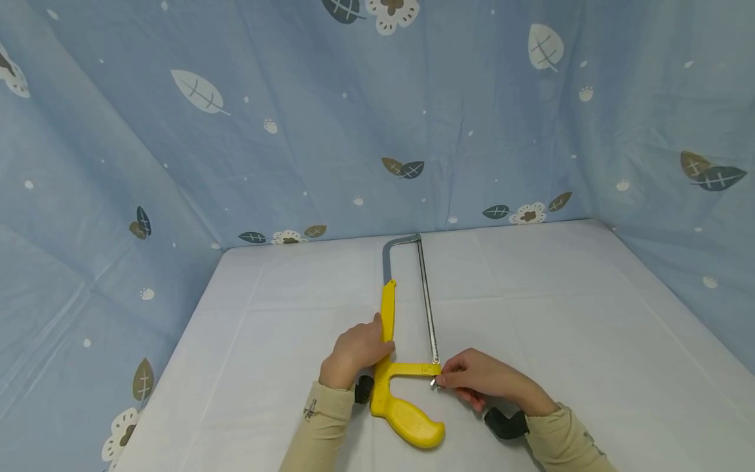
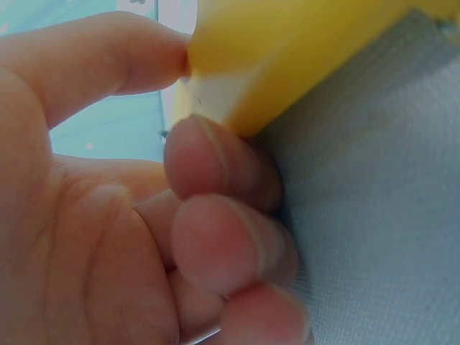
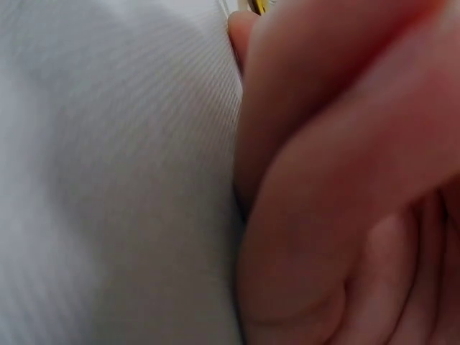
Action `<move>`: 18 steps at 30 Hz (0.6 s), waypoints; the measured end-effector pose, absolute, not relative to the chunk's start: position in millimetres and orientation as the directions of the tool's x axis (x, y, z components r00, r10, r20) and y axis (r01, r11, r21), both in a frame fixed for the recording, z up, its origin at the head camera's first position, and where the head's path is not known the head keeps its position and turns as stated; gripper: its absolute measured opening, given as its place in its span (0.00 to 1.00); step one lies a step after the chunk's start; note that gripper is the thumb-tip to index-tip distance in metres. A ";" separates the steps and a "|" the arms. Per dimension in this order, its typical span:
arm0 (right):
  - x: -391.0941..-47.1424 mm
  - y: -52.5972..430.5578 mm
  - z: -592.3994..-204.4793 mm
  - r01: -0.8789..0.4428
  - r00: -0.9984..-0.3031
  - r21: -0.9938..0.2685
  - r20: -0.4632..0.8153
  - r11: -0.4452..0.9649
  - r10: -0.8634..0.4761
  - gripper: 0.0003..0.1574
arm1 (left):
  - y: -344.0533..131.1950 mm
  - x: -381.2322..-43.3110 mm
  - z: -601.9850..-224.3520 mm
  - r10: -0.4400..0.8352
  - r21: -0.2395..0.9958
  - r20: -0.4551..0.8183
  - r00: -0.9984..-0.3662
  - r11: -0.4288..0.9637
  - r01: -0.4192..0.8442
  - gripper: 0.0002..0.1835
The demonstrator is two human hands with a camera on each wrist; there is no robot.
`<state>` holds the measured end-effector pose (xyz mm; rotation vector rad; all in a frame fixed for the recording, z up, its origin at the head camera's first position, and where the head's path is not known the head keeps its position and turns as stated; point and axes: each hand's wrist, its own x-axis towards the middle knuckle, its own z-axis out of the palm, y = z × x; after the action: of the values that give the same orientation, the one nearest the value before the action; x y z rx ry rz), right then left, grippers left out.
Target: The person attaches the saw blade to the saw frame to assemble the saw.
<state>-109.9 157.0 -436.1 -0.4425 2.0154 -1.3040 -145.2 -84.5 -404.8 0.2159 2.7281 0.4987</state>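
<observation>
A hacksaw (image 1: 407, 419) with a yellow frame and handle lies on the white-covered table, its grey front bow pointing away from me. Its thin blade (image 1: 427, 301) runs along the right side. My left hand (image 1: 358, 345) grips the yellow frame bar, thumb on one side and fingers curled on the other, as the left wrist view shows at the yellow bar (image 2: 266, 65). At the near end of the blade, my right hand (image 1: 480, 377) pinches the small metal wing nut (image 1: 434, 383) between thumb and forefinger. In the right wrist view my curled fingers (image 3: 316, 237) hide the nut.
A white cloth covers the table (image 1: 283, 288). Behind it and at both sides hangs a blue curtain (image 1: 330, 118) with leaf and flower prints. A black wrist device (image 1: 506, 424) sits under the right wrist, and another (image 1: 364, 389) under the left.
</observation>
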 end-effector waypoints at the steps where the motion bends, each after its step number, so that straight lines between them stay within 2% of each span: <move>1: -109.8 157.0 -436.1 0.075 -0.711 -0.893 -0.359 0.443 -0.605 0.19 | -84.5 -145.4 -405.1 0.210 0.367 -0.319 -0.924 0.926 0.084 0.38; 18: -109.2 155.6 -436.1 0.104 -0.753 -0.878 -0.376 0.467 -0.540 0.21 | -83.9 -144.9 -402.4 0.208 0.350 -0.330 -0.921 0.933 0.085 0.38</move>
<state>-109.2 155.6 -436.1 -0.3605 2.0810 -1.3063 -144.9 -83.9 -402.4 0.2144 2.7232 0.4705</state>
